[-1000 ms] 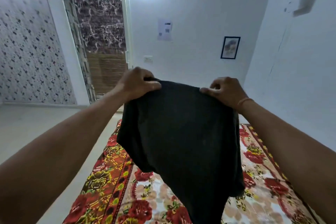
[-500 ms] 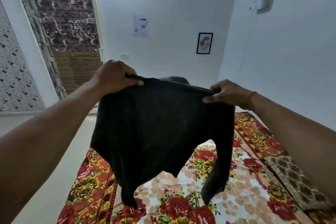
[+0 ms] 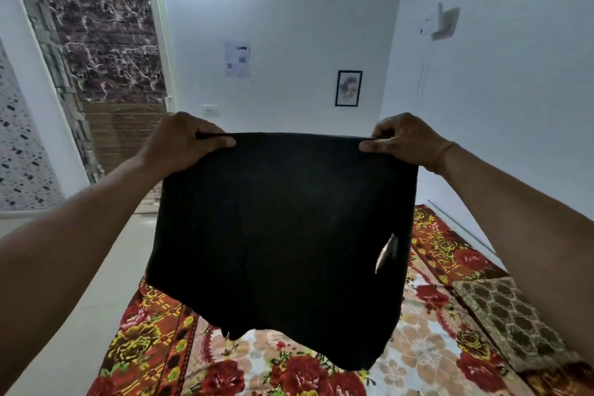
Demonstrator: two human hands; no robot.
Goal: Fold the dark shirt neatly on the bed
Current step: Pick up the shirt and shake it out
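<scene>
A: Where is the black fabric shirt (image 3: 283, 228) held?
B: Above the red floral bed (image 3: 427, 347), top edge pinched by left hand (image 3: 183, 145) and right hand (image 3: 405, 141).
A: The room?
B: White-walled; a black-framed picture (image 3: 348, 88) is hung far.

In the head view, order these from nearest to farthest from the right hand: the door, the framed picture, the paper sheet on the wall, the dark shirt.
1. dark shirt: held by the right hand at its top corner.
2. framed picture: back wall, just above-left.
3. paper sheet: back wall, farther left.
4. door: far left.
</scene>
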